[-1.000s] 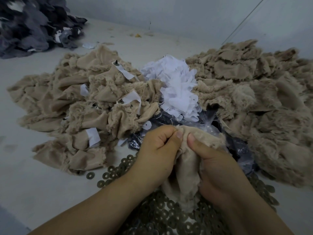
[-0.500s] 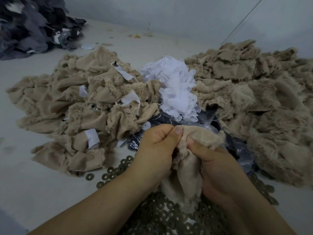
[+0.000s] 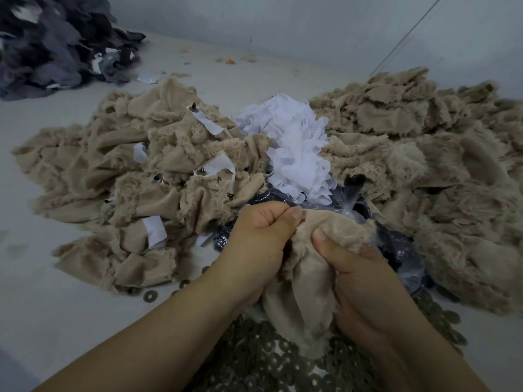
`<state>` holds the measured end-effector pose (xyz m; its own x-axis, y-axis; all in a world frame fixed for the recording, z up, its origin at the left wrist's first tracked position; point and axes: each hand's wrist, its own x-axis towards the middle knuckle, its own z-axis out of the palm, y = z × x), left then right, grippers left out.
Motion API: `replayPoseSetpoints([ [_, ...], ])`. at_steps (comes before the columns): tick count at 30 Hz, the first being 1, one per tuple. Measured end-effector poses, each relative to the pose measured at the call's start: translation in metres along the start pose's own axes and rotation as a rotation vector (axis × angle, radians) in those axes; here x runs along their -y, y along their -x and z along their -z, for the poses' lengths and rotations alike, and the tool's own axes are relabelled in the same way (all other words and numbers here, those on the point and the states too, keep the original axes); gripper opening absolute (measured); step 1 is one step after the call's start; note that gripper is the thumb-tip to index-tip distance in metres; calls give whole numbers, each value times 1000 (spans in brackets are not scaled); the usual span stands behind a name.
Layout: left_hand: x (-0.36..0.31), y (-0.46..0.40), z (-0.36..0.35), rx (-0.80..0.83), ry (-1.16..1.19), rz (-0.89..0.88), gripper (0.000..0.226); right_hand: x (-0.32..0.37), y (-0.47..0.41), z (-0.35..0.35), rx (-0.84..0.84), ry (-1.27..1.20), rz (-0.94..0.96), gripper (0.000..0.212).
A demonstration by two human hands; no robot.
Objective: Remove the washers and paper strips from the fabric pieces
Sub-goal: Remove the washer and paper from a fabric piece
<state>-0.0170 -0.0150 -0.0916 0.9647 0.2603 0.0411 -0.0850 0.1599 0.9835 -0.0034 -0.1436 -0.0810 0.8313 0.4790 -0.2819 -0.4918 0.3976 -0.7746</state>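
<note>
Left hand point(image 3: 261, 239) and right hand point(image 3: 359, 275) both pinching tan fabric piece point(image 3: 300, 301); risk: washer popping free, rolling off counter's near edge

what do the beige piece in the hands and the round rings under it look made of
Beige piece: looks like plush faux-fur fabric, with a smooth knit backing and fuzzy, frayed edges. Rings: probably metal washers with a dull, dark finish, flat with a centre hole; plastic cannot be ruled out.

text: none legible | paper strips point(image 3: 216, 166): blank (no print visible)
</note>
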Motion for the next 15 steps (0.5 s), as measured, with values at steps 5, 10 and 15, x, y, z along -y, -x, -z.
replayPoseSetpoints([
  [5,1,1,0,12,-35,-48,40,-1,-1,2,21,7,-56,36],
  [10,1,-1,-1,7,-54,-49,46,-2,-8,5,-16,-56,-102,39],
  [15,7,1,3,-62,-27,-61,43,-3,-5,5,50,31,-19,49],
])
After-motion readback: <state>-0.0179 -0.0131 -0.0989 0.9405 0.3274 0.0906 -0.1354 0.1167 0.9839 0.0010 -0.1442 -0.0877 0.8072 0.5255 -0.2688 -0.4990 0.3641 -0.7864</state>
